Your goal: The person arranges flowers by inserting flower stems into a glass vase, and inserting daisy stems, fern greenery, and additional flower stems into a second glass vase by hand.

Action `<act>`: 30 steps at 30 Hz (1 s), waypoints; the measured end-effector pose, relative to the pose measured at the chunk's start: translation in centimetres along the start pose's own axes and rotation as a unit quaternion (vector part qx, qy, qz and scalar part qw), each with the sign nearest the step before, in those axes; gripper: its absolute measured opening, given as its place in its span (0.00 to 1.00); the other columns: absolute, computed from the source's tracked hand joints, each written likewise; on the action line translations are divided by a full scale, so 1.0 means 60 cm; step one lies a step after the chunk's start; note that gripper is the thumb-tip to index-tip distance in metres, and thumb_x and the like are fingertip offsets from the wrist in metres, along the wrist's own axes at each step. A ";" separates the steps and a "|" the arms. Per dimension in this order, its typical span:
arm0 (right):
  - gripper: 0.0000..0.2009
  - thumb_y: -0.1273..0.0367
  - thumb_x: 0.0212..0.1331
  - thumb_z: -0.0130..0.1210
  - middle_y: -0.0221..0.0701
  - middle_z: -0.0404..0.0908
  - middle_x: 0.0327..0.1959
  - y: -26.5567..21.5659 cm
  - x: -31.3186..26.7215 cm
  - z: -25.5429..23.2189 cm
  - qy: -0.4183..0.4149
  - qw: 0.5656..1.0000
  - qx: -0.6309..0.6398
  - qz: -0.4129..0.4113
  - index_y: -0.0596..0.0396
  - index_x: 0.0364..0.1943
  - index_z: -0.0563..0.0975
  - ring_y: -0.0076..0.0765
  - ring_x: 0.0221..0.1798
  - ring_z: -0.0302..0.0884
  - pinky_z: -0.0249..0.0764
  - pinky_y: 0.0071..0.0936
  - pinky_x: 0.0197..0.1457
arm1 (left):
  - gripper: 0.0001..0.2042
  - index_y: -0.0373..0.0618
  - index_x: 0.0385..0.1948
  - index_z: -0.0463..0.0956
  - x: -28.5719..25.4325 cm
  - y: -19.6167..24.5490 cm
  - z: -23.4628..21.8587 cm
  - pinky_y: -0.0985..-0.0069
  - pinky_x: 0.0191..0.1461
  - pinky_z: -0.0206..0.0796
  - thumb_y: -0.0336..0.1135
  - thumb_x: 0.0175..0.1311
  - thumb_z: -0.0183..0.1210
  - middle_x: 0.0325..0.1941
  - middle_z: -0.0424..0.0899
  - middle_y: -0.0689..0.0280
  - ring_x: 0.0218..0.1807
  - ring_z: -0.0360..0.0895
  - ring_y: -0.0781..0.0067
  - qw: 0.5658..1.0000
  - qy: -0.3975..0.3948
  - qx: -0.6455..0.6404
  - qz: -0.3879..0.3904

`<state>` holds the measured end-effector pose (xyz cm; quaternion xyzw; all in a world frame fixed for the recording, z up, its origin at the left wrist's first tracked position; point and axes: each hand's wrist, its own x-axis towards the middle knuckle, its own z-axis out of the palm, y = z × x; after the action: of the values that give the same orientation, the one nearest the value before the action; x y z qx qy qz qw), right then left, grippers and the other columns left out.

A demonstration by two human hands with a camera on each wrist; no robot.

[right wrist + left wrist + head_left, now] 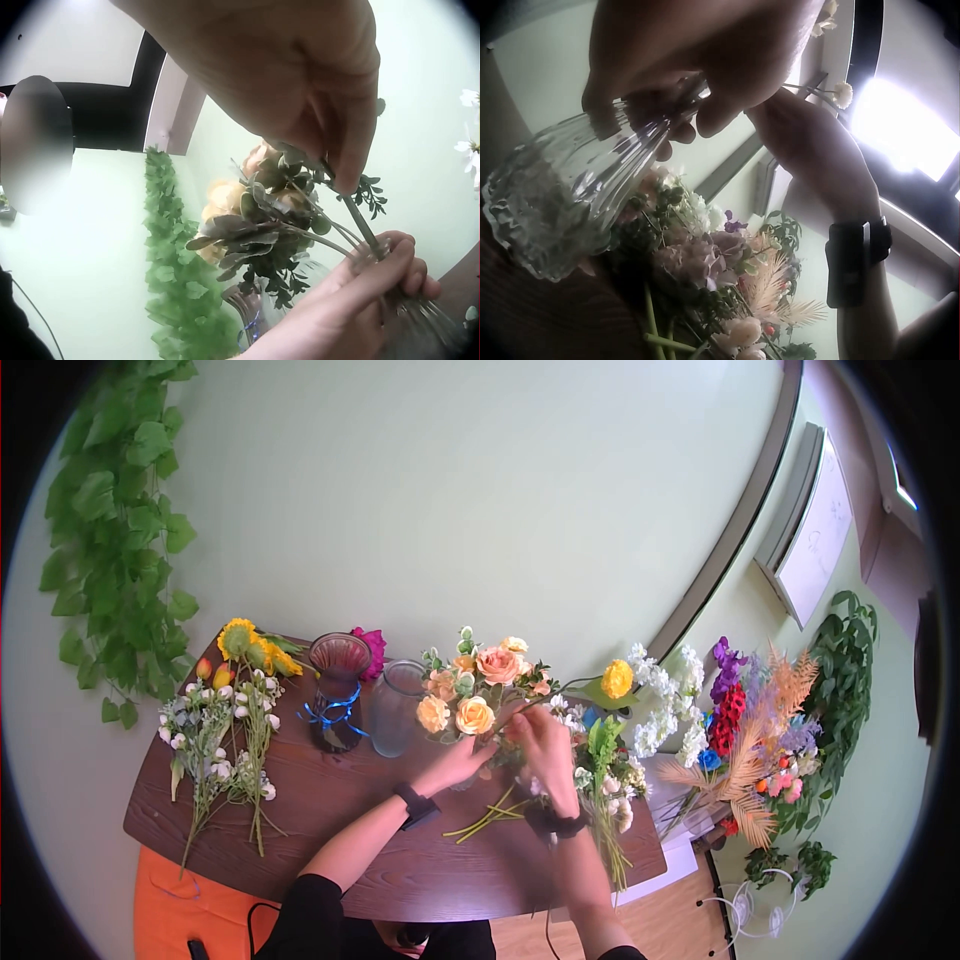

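Observation:
My left hand [458, 764] grips the neck of a ribbed clear glass vase [570, 187], its fingers curled round it. Peach and yellow roses [500, 664] with green leaves stand in the vase, their stems running into its mouth in the right wrist view. Just above the mouth, my right hand [300, 67] pinches a thick green stem [361, 223] whose lower end is at the opening. In the head view a stem runs from the right hand to a round yellow flower [617, 678] on the right. The vase is mostly hidden there.
A dark vase with blue ribbon [338, 705] and a frosted vase [398, 710] stand left of the bouquet. White flowers [222, 768] and sunflowers [240, 638] lie at the left. Cut green stems [485, 818] lie near the hands, with mixed flowers [740, 745] farther right.

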<state>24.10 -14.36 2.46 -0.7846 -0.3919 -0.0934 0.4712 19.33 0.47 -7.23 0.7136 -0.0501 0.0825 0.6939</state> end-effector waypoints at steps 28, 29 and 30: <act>0.09 0.70 0.58 0.61 0.39 0.82 0.26 0.024 -0.013 0.042 0.011 0.995 -0.087 -0.049 0.62 0.37 0.82 0.32 0.27 0.80 0.74 0.31 0.32 | 0.22 0.35 0.59 0.64 0.027 -0.054 -0.005 0.69 0.55 0.68 0.41 0.71 0.52 0.55 0.78 0.52 0.55 0.76 0.66 0.996 0.013 0.058 0.066; 0.09 0.69 0.58 0.61 0.39 0.82 0.26 0.036 -0.014 0.047 0.005 0.993 -0.106 -0.060 0.62 0.38 0.82 0.33 0.27 0.81 0.74 0.32 0.32 | 0.22 0.35 0.59 0.65 0.027 -0.054 -0.006 0.68 0.56 0.67 0.41 0.71 0.52 0.55 0.78 0.52 0.56 0.76 0.65 0.995 0.008 0.083 0.051; 0.10 0.69 0.58 0.61 0.40 0.83 0.27 0.035 -0.015 0.049 -0.002 0.990 -0.125 -0.072 0.61 0.39 0.82 0.35 0.27 0.81 0.74 0.33 0.33 | 0.22 0.35 0.59 0.65 0.028 -0.056 -0.007 0.68 0.56 0.67 0.41 0.71 0.52 0.55 0.78 0.52 0.56 0.76 0.65 0.995 0.008 0.083 0.050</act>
<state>24.31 -12.96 -0.99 -0.8073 -0.4332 -0.1736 0.3612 21.57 1.09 -10.20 0.7645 -0.0734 0.1269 0.6278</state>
